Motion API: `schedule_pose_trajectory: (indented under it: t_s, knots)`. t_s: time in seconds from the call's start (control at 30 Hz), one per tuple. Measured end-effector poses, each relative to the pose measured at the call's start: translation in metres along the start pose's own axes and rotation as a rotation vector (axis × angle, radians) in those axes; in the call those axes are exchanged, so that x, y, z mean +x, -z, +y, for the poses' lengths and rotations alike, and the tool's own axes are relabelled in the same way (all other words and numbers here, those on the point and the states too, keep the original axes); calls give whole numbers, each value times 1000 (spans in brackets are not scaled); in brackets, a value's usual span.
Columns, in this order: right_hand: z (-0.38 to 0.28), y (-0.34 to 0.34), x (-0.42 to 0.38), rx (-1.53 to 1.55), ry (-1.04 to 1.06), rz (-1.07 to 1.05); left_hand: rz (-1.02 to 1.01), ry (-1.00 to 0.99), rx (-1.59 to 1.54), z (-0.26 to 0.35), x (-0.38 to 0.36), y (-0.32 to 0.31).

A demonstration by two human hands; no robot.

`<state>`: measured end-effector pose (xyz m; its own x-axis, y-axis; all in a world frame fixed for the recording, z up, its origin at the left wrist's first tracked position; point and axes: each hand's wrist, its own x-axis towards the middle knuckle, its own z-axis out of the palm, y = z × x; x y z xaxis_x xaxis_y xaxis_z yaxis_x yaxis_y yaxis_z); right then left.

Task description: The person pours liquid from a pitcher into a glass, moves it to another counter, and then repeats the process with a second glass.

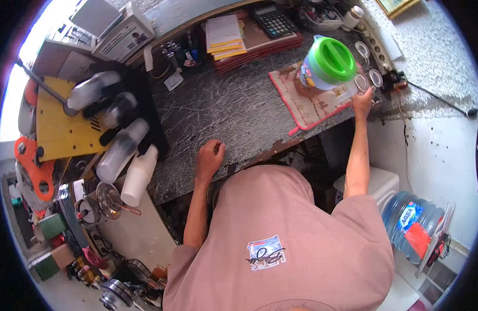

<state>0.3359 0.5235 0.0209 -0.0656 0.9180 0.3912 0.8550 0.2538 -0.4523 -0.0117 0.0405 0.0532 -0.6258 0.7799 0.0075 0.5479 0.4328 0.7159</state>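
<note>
My left hand point(211, 156) rests near the front edge of the dark marbled tabletop point(218, 114), its fingers loosely curled with nothing visible in them. Over at the right, my right hand point(362, 102) is closed around a clear glass point(347, 95) beside the cloth mat. Other clear glasses point(375, 78) stand just beyond that hand. A pitcher with a green lid point(333, 59) and reddish-brown liquid low inside stands on the red-edged cloth mat point(322, 110), to the left of my right hand.
Plastic cups point(122, 150) and white cups point(140, 176) line the left side. A calculator point(275, 22) and papers point(223, 32) lie at the back. A power strip point(376, 44) runs along the right wall. A water bottle point(412, 225) is at the lower right.
</note>
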Motion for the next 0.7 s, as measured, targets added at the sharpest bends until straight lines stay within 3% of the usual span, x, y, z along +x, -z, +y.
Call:
schedule_pose_trajectory:
  t_s: [0.1,0.13,0.2,0.37,0.47,0.53,0.67,0.7]
  knots:
    - [-36,18,-3,21,-164,-71,-51,-2,-10,23,6,-15]
    - [-44,23,-5,16,-177,-65,-62,-32,-38,26,7,-24]
    - [-54,34,-12,79,-9,83,-86,-66,-65,35,8,-35]
    - [-46,65,-46,197,-175,92,-118,-141,-108,63,8,-47]
    - [-26,88,-89,449,-282,70,-167,-128,-176,72,4,-56]
    - [-54,117,-124,994,-525,60,-215,-130,-244,86,2,-62]
    - [-72,124,-185,1589,-900,-305,-433,-122,-343,129,3,-67]
    - [-77,124,-195,1675,-1001,-528,-430,-120,-343,140,1,-69]
